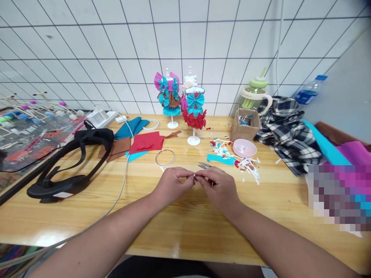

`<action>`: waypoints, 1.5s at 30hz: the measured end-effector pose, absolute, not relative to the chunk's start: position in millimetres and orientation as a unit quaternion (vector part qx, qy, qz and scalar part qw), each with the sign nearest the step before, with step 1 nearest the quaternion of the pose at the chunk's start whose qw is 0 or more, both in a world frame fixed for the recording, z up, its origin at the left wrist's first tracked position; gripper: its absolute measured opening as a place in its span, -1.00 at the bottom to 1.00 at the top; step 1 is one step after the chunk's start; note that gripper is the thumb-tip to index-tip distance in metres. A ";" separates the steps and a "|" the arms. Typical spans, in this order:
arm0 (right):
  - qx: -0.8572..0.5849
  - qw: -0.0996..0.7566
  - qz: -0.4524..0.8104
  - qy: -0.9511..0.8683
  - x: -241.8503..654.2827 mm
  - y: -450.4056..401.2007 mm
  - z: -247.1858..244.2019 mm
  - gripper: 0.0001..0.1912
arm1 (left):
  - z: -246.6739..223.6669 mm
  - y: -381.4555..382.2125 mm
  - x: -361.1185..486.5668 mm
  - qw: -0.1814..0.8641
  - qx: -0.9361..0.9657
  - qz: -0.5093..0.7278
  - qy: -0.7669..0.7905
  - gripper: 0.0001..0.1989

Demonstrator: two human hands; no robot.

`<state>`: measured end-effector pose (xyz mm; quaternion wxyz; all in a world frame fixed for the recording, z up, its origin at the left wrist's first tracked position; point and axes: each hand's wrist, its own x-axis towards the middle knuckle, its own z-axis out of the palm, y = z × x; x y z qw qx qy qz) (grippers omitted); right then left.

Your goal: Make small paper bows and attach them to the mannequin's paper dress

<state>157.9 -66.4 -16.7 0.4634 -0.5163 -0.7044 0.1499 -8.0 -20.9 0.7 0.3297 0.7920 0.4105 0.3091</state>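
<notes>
My left hand [176, 184] and my right hand [218, 187] meet fingertip to fingertip above the wooden table [179, 227]. Between their pinched fingers is a tiny white piece [194, 175], too small to name. Just beyond my right hand lie small dark snips [204, 165], partly covered by it. A thin metal ring [165, 157] rests beyond my left hand. Farther back stand small white dress forms, one with a red and blue paper dress [194, 112], another in pink, brown and blue [169, 94].
Left: black headset strap [84, 179], white cable [125, 173], red paper [147, 143], brown paper [118, 150]. Right: white and coloured scraps [249, 166], pink dish [245, 148], cardboard box [245, 125], green-lidded jug [255, 94], checked cloth [285, 127], bottle [310, 90].
</notes>
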 end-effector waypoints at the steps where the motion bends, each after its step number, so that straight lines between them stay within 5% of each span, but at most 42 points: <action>1: -0.519 0.456 0.149 -0.707 158.3 -66.6 -16.3 -0.85 | 0.3 -21.2 -8.1 0.323 0.793 0.306 0.416 -0.81; 27: -0.548 0.445 0.194 -0.681 157.1 -67.1 -16.8 -0.83 | -0.9 -21.5 -11.7 0.261 0.822 0.302 0.406 -0.85; 45: -0.539 0.417 0.074 -0.728 157.5 -66.3 -17.9 -0.83 | -8.3 -20.3 -5.4 0.238 0.824 0.315 0.406 -0.81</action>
